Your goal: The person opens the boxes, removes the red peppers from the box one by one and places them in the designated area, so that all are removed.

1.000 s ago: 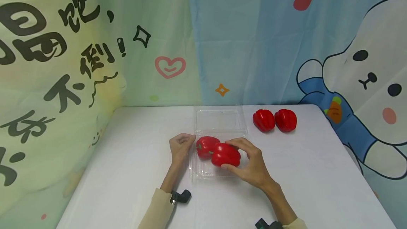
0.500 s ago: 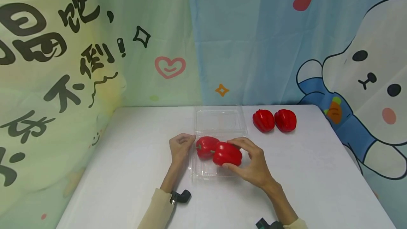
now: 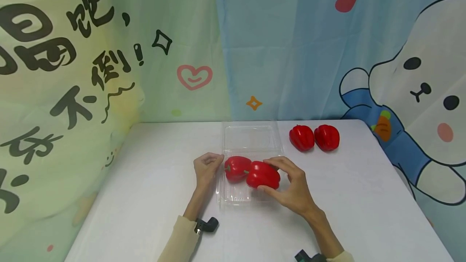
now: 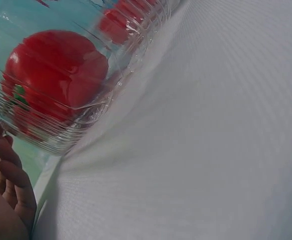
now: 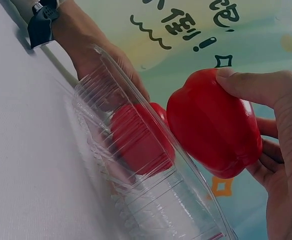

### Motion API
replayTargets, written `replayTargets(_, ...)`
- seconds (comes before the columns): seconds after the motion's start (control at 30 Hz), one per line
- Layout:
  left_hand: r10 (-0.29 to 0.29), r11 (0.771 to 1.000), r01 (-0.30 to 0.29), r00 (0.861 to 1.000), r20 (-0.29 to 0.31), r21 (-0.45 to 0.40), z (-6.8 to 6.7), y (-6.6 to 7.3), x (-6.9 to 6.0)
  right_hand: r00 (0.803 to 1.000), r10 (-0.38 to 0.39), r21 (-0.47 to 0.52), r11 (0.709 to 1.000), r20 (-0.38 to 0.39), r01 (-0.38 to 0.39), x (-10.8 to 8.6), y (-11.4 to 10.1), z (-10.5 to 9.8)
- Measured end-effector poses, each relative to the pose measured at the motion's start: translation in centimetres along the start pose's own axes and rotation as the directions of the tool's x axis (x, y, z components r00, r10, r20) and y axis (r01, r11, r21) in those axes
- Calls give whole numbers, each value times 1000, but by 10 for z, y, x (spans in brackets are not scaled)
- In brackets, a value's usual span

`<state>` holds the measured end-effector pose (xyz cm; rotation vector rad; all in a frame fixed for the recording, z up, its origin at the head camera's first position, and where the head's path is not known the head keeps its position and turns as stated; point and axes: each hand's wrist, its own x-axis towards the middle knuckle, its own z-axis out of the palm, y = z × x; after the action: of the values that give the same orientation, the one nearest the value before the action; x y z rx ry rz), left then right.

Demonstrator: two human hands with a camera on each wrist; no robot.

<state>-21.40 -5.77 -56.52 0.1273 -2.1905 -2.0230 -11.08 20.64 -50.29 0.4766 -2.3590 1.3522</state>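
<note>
My right hand (image 3: pixel 293 187) grips a red bell pepper (image 3: pixel 263 174) between thumb and fingers over the clear plastic box (image 3: pixel 236 197). In the right wrist view that pepper (image 5: pixel 213 125) is at the rim of the box (image 5: pixel 161 200), partly above it. Another red pepper (image 3: pixel 237 168) lies in the box's left part, its green stem to the left. My left hand (image 3: pixel 207 169) pinches the box's left edge; the left wrist view shows its fingers (image 4: pixel 15 175) at the rim beside the pepper inside (image 4: pixel 55 75).
The box's clear lid (image 3: pixel 251 137) lies opened toward the back of the white table (image 3: pixel 153 181). Two red peppers (image 3: pixel 301 138) (image 3: pixel 327 137) sit side by side at the back right. A printed curtain (image 3: pixel 174 51) hangs behind the table.
My right hand and its pepper have shifted slightly right and a little toward the back. My left hand, the box and the other peppers have stayed in place.
</note>
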Motion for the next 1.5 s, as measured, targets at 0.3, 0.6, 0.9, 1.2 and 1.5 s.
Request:
replayTargets(0.3,2,1000,-2,1000,-4,1,1,-2,2,998,-10,2,1000,-58,10,0,-1,-3)
replayTargets(0.6,-6,1000,6,1000,-16,-6,1,-3,1,998,13,-8,1000,-63,-14,-1,-1,-9)
replayTargets(0.9,-7,1000,7,1000,1,-18,0,-2,0,996,9,-17,1000,-94,-11,-3,2,-12)
replayTargets(1.2,-1,1000,1,1000,6,7,-1,0,-1,991,17,-38,999,-135,-23,-2,4,-14)
replayTargets(1.5,1,1000,-1,1000,6,-8,0,-1,0,981,16,-30,999,-193,-22,-1,2,-19)
